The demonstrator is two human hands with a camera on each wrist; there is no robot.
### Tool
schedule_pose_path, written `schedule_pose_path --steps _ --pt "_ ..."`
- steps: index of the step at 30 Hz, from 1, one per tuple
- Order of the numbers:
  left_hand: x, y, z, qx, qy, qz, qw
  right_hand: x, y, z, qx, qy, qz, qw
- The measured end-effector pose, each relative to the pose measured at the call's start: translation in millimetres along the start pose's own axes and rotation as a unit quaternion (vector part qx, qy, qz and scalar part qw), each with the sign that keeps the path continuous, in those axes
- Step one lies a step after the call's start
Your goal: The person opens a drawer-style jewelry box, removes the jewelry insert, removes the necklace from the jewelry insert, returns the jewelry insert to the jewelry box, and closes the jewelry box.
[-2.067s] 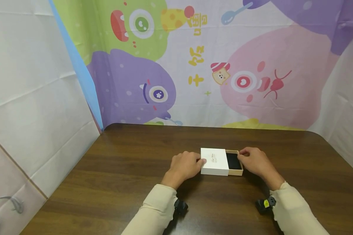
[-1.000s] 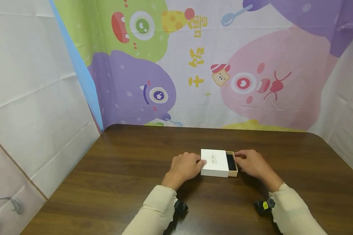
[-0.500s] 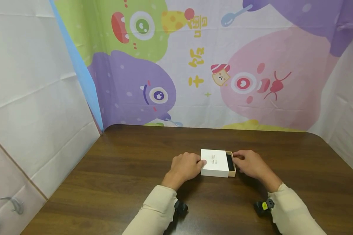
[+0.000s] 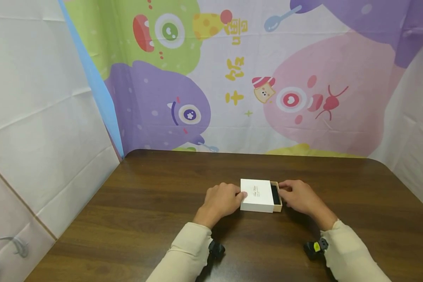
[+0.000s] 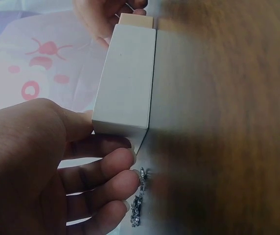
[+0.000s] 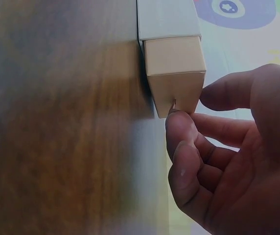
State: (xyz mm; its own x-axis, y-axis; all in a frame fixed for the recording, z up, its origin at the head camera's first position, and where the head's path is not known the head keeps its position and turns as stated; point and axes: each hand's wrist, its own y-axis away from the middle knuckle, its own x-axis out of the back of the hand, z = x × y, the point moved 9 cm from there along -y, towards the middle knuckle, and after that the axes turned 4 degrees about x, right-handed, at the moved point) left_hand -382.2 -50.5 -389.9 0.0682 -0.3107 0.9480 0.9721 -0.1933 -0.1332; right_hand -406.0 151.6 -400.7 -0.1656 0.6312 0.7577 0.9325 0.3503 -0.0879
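A white slide-out gift box (image 4: 256, 194) with small print on its lid lies on the wooden table. From its right end juts a tan drawer (image 4: 277, 208) with a black lining (image 4: 275, 195). My left hand (image 4: 221, 199) grips the left end of the white sleeve, thumb on top. At the drawer's outer end, my right hand (image 4: 299, 197) holds the end with curled fingers; in the right wrist view they are by a small tab (image 6: 174, 104) there. A sparkling chain bracelet (image 5: 138, 200) shows beside my left fingertips in the left wrist view; the left hand hides it in the head view.
The dark wooden table (image 4: 144, 196) runs back to a cartoon-printed curtain (image 4: 239, 129). Pale cloth (image 4: 38, 98) hangs along the left side. Black wrist cameras (image 4: 216, 249) sit below both cream sleeves (image 4: 187, 250).
My right hand has moved left and the drawer has slid further into the white sleeve, showing less black lining. In the last half second almost nothing moved. The left hand stayed put.
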Motion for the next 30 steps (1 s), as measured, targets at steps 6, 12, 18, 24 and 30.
schedule_pose_path --steps 6,12,18,24,30 --pt "-0.2 -0.1 0.2 0.001 -0.002 -0.002 1.0000 -0.2 -0.1 0.5 -0.003 0.000 -0.002 1.000" --pt "0.1 0.2 0.0 0.004 -0.003 -0.002 1.0000 -0.4 -0.1 -0.7 0.001 0.004 -0.003 1.000" --pt "-0.2 0.7 -0.1 0.004 0.000 -0.004 1.0000 -0.2 0.5 -3.5 0.007 0.003 -0.001 1.000" --pt "0.1 0.7 0.4 0.002 0.002 -0.004 1.0000 -0.7 0.6 -3.8 0.006 0.003 -0.001 1.000" --pt "0.2 1.0 0.2 -0.001 -0.001 -0.004 1.0000 -2.0 0.5 -5.1 0.007 0.003 -0.007 1.000"
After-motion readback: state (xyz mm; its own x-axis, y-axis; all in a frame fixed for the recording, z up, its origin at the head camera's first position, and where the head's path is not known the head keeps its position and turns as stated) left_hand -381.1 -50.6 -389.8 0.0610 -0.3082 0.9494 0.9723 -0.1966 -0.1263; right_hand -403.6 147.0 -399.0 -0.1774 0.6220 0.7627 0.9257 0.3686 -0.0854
